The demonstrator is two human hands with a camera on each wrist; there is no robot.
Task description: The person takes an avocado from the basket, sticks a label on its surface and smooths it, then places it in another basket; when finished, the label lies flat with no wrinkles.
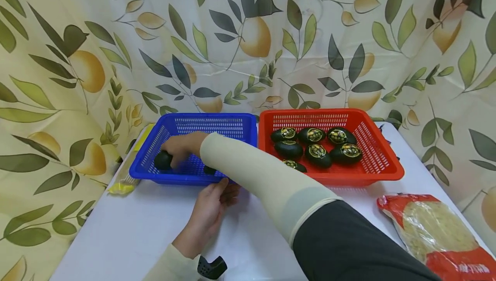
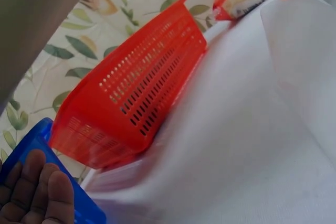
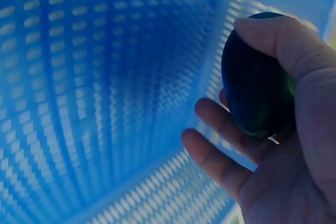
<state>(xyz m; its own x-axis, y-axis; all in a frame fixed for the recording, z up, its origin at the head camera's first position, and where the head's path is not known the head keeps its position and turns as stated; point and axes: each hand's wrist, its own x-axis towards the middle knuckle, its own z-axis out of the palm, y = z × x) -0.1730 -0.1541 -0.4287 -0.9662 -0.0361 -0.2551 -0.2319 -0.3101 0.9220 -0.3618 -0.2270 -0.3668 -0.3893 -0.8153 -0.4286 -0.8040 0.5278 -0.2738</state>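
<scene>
Right hand (image 1: 181, 146) reaching across the body into the blue basket (image 1: 217, 122), fingers (image 3: 220, 129) curled round a dark egg-shaped object (image 3: 257, 85) and thumb pressed over its top, as the right wrist view shows. Held object low in the left part of the blue basket, near the left wall; whether touching the basket floor cannot be told. A second dark object (image 1: 209, 170) lying in the same basket at its front wall, partly hidden by the cream sleeve (image 1: 255, 173).

Left hand (image 1: 211, 212) on the white counter (image 1: 147, 233), fingers (image 2: 39, 192) laid straight against the outer front wall of the blue basket, gripping nothing.

Red basket (image 1: 381, 160) just beside the blue one on the right, walls almost touching. Inside it, seven dark packaged eggs (image 1: 317, 154) with gold labels, grouped toward the left and middle.

Bag of pale dried noodles (image 1: 438, 229) in red and clear wrapping on the counter, at the near right, apart from the red basket. Small yellow wrapper (image 1: 121, 187) at the counter's left edge, near the blue basket's front left corner. Leaf-and-fruit patterned curtain (image 1: 248, 35) behind and around the counter.
</scene>
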